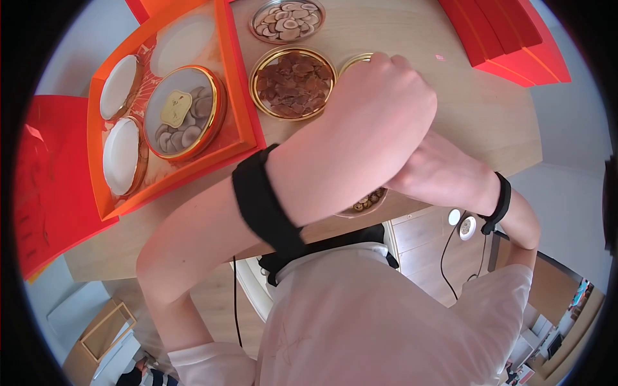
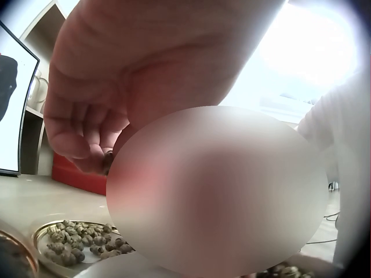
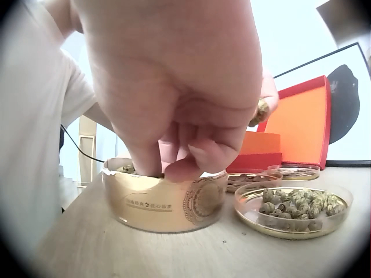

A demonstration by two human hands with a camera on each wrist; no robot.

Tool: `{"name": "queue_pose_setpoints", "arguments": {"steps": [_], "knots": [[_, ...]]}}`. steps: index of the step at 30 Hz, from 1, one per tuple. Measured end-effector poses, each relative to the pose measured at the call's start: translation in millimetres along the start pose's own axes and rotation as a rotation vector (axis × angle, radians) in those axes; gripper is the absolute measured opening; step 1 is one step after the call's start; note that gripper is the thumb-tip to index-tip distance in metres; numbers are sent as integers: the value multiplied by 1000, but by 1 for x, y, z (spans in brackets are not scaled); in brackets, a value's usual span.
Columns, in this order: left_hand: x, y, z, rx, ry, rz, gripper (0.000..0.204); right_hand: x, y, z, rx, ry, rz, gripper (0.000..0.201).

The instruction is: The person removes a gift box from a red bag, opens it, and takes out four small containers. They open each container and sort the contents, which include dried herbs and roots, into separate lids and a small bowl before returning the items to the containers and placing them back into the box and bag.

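Note:
My left hand (image 1: 389, 87) crosses over my right hand in the head view. Between its fingertips it pinches a small, curled dried herb piece (image 3: 261, 113), above a shallow clear dish (image 3: 255, 223) with a gold base that holds several greenish-brown herb pieces (image 3: 298, 211). My right hand (image 3: 174, 92) reaches down into a gold round canister (image 3: 145, 205) close to my body. Its fingers are bent and the tips go below the rim, so what they hold is hidden. More of the same pieces (image 1: 367, 202) show inside the canister.
At the left lies an open orange box (image 1: 241, 96) with a lidded round tin (image 1: 185, 112) and white round containers (image 1: 121, 154). Behind the hands are a dish of dark brown flakes (image 1: 293, 83) and a dish of pale slices (image 1: 286, 22). A red box (image 1: 505, 38) stands at the far right.

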State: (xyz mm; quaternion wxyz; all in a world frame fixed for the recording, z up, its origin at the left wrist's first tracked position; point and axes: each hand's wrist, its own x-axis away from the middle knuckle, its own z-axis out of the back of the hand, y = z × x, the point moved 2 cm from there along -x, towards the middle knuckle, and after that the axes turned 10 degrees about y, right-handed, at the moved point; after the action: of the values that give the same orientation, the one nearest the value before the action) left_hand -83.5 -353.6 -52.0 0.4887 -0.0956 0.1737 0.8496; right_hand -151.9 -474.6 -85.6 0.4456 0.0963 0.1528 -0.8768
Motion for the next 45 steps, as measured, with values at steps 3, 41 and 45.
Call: {"name": "queue_pose_setpoints", "arguments": {"steps": [3,41,45], "knots": [[-6,-7,-16,-36,72,39,14,-1,-1,0,2,-43,18,11],[87,-32,17,-96,-61,123,11,-9,3,10,-226,-178,-131,19],[88,-28,23,34,-57,23,16,-14,11,26,-268,-84,-225,14]]}}
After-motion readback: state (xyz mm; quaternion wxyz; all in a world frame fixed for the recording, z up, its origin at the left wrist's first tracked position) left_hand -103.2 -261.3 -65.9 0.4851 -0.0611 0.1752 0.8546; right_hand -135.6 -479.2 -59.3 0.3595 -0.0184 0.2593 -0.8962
